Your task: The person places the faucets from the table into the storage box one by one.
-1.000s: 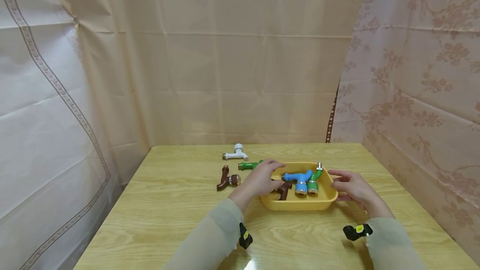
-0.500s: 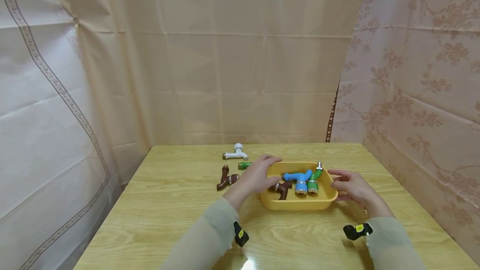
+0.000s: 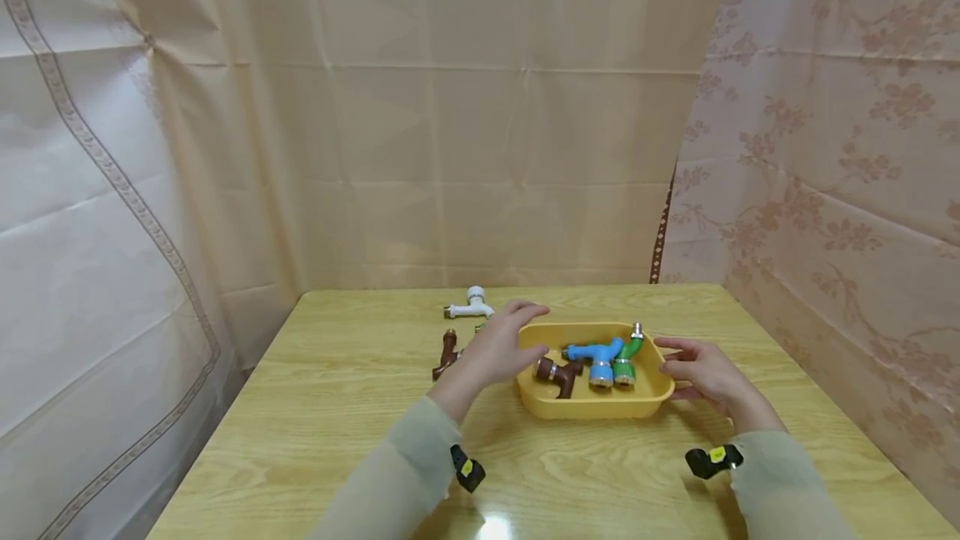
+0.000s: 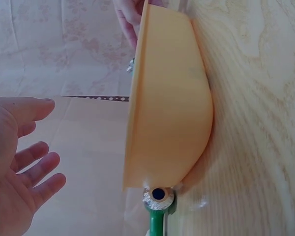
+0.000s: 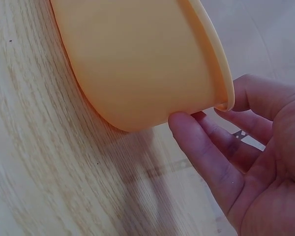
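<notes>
A yellow plastic basin stands on the table in the head view. Inside lie a brown tap, a blue tap and a green tap. My left hand hovers just left of the basin, fingers spread and holding nothing. At the basin's right end my right hand grips the rim; in the right wrist view a fingertip presses the outer wall. Another green tap shows beside the basin in the left wrist view, and is mostly hidden behind my left hand in the head view.
Left of the basin, a second brown tap lies partly behind my left hand. Farther back is a white tap. The wooden table ends at a beige cloth backdrop, with patterned cloth on the right.
My left hand has drawn left out of the basin, away from the brown tap, which now lies fully visible inside. The right hand has stayed at the rim.
</notes>
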